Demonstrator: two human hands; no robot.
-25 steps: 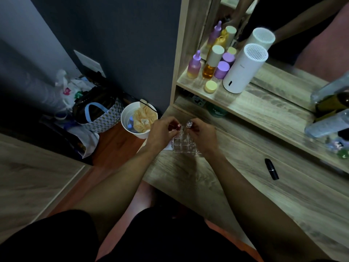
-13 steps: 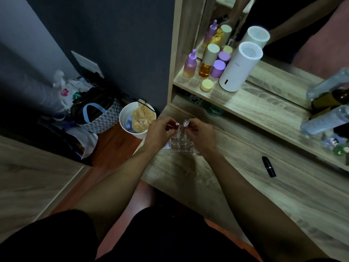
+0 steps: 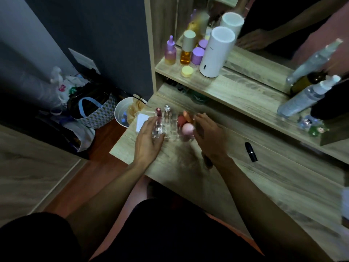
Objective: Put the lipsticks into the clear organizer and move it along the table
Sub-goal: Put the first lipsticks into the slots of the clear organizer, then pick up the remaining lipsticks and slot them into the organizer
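The clear organizer [image 3: 171, 129] stands on the wooden table [image 3: 236, 178] near its left end. Two lipsticks stand upright in its left cells, one red-capped [image 3: 158, 112] and one silver-capped [image 3: 167, 110]. Its right part holds pink and red makeup sponges [image 3: 186, 127]. My left hand [image 3: 149, 138] grips the organizer's front left corner, thumb at the front. My right hand [image 3: 207, 137] is spread flat by the organizer's right end; whether it touches is unclear. A black lipstick [image 3: 251, 151] lies on the table to the right.
A shelf [image 3: 226, 86] behind carries purple and amber bottles [image 3: 186, 52], a white cylinder [image 3: 217, 52] and spray bottles [image 3: 304, 97] before a mirror. A white card [image 3: 141, 121] lies left of the organizer. A white bin [image 3: 122, 114] and bags [image 3: 90, 108] sit on the floor at left.
Both hands have let go of the two lipsticks, which now stand in the organizer. The hands have spread apart to the organizer's left and right sides.
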